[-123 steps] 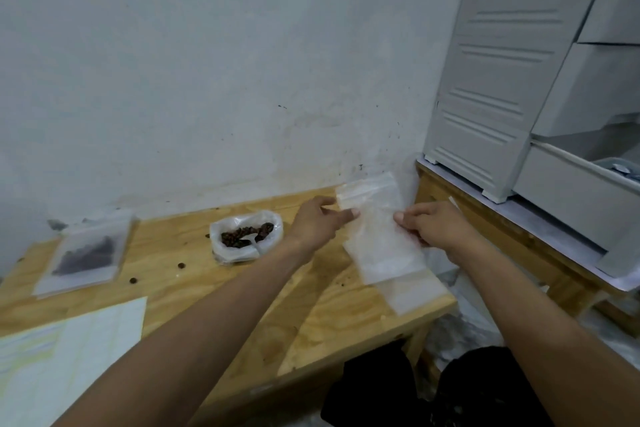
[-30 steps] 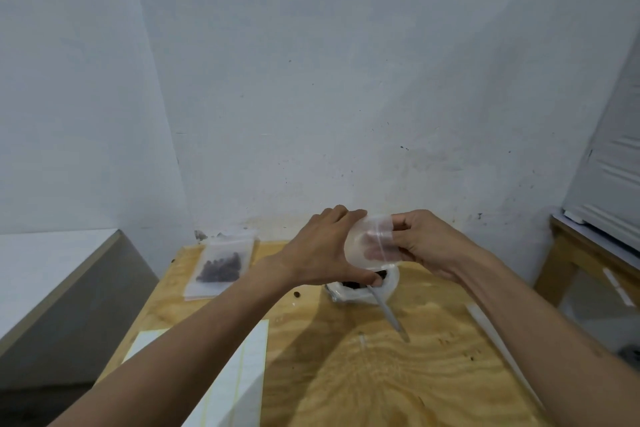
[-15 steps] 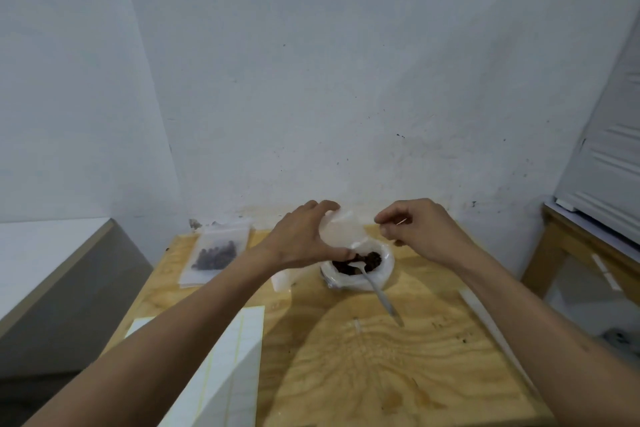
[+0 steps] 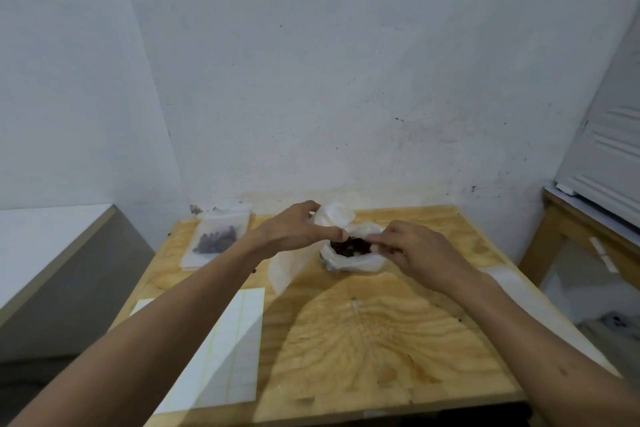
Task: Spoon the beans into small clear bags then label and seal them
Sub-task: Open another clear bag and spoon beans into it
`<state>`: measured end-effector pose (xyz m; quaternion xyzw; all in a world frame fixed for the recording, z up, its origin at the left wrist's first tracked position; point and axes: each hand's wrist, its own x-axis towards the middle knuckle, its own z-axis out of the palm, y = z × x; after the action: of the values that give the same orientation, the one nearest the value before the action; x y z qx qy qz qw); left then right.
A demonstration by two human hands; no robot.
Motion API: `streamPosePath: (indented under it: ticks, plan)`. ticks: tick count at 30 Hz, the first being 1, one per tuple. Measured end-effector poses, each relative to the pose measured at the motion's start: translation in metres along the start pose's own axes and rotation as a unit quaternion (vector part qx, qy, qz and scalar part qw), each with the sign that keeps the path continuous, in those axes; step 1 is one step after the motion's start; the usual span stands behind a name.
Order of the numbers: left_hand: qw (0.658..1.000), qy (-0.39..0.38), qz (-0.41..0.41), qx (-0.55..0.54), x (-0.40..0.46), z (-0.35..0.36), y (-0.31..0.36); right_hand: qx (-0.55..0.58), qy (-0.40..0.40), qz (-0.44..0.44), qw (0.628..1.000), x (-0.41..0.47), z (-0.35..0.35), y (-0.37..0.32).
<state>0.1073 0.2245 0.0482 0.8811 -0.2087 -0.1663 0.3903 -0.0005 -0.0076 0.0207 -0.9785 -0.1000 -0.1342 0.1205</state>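
- While our left hand (image 4: 294, 230) keeps pinching the small clear plastic bag (image 4: 332, 215) open near the desk's far edge, our right hand (image 4: 412, 246) has dropped to the white bag of dark beans (image 4: 349, 246).
- Right fingers curled; the spoon is hidden, grip unconfirmed.
- Scooping appears imminent.

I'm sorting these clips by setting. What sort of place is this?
Probably a plain back room or home workspace used for packing, not a kitchen: a bare plywood table set against a scuffed white wall, a sheet of blank labels, and a small filled bag of beans.
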Motion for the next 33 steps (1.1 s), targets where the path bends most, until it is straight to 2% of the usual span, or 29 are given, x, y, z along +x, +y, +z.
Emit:
streamPosePath:
  ticks: [3, 5, 7, 9, 12, 14, 17, 22, 27, 30, 33]
  plan:
    - [0.999, -0.032, -0.031, 0.005, -0.001, 0.004, -0.002, 0.006, 0.089, 0.077, 0.993, 0.005, -0.002, 0.007]
    - [0.998, -0.045, -0.038, -0.01, -0.002, 0.007, -0.004, 0.024, 0.113, 0.131, 0.985, 0.004, 0.002, 0.011]
    - [0.998, -0.045, -0.034, -0.034, -0.001, 0.009, -0.003, 0.1, 0.129, 0.204, 0.965, 0.002, 0.006, 0.012]
    - [0.997, -0.041, -0.028, -0.056, 0.0, 0.011, 0.0, 0.194, 0.128, 0.28, 0.932, 0.0, 0.012, 0.011]
    - [0.998, -0.037, -0.018, -0.054, 0.001, 0.012, 0.006, 0.341, 0.115, 0.369, 0.857, 0.003, 0.022, 0.009]
    - [0.999, -0.032, -0.016, -0.038, 0.001, 0.01, 0.007, 0.405, 0.117, 0.404, 0.812, 0.006, 0.027, 0.012]
    - [1.0, 0.001, 0.004, -0.001, -0.001, 0.002, 0.003, 0.445, 0.13, 0.421, 0.78, 0.007, 0.024, 0.019]
    - [0.996, 0.044, 0.046, 0.056, -0.005, -0.008, -0.014, 0.461, 0.14, 0.407, 0.776, 0.011, 0.002, 0.032]
    - [0.992, 0.048, 0.056, 0.098, -0.007, -0.003, -0.026, 0.477, 0.148, 0.369, 0.784, 0.024, -0.027, 0.025]
    - [0.991, 0.049, 0.065, 0.109, -0.007, 0.0, -0.026, 0.468, 0.137, 0.334, 0.807, 0.029, -0.038, 0.012]
    - [0.99, 0.042, 0.07, 0.112, -0.007, 0.003, -0.022, 0.425, 0.121, 0.287, 0.85, 0.036, -0.042, -0.004]
